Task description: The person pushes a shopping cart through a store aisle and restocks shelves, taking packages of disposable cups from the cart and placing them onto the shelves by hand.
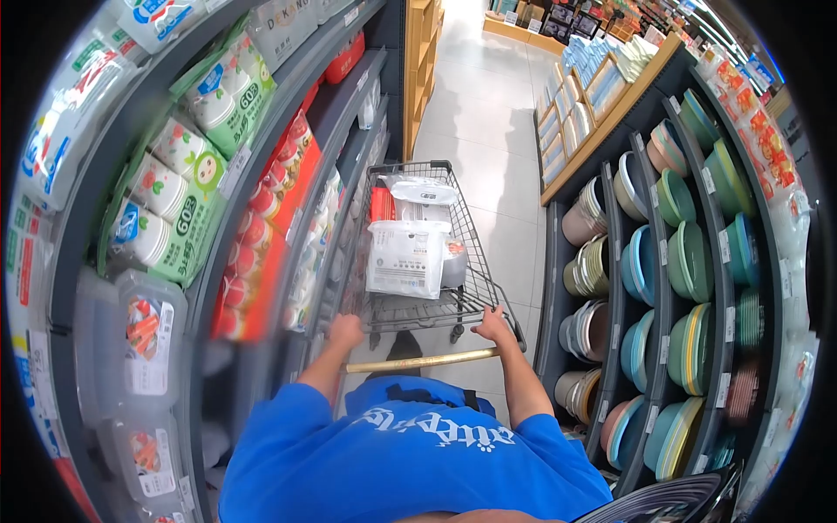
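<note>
The person wears a bright blue short-sleeved T-shirt (410,453) with loose sleeves that end above the elbows, leaving both forearms bare. Across the chest runs a line of white printed lettering (440,425) in a rounded, outlined typeface, seen upside down from the head view and too distorted to read with certainty. A dark strap or band (471,399) shows at the lower edge of the shirt near the waist, and neither the left hand (345,331) nor the right hand (493,326) wears a glove, ring or watch that can be made out.
</note>
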`<state>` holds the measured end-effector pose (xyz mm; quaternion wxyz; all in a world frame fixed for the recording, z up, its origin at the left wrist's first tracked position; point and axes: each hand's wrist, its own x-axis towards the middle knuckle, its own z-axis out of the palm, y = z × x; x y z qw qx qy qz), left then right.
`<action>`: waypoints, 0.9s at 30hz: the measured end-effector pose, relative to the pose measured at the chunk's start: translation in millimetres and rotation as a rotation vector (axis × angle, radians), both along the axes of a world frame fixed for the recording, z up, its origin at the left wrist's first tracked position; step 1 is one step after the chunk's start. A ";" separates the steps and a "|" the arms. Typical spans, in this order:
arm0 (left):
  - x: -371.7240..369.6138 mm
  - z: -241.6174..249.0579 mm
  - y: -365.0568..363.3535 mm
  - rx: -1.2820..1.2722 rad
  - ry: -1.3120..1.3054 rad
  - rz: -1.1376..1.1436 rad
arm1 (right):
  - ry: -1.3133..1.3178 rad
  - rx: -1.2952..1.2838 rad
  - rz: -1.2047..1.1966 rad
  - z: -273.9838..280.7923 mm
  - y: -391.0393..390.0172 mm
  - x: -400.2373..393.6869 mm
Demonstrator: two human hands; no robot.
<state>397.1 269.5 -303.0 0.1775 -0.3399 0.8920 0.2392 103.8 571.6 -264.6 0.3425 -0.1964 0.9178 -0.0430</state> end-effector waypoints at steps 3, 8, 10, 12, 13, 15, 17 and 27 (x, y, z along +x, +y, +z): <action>-19.2 6.3 -7.6 0.015 -0.001 -0.015 | 0.018 0.007 0.010 2.9 -9.8 -19.7; -50.4 26.1 -21.6 0.007 0.020 -0.008 | 0.036 0.026 0.023 -4.2 -25.0 -53.3; -61.3 21.9 -31.0 0.000 0.039 -0.007 | 0.011 0.058 0.020 2.7 -35.5 -65.0; -72.7 19.6 -42.5 -0.010 0.065 -0.020 | -0.010 0.096 0.013 8.4 -48.4 -78.9; -80.4 19.5 -49.4 -0.018 0.085 -0.033 | -0.024 0.102 0.020 11.4 -55.6 -87.0; -94.1 23.8 -60.1 -0.035 0.111 -0.054 | -0.054 0.119 0.036 17.3 -65.7 -100.0; -110.0 39.3 -73.0 -0.062 0.125 -0.068 | -0.034 0.124 0.048 14.0 -76.8 -113.6; -186.2 43.2 -142.7 -0.061 0.026 -0.079 | 0.054 0.095 0.074 16.8 -130.6 -169.5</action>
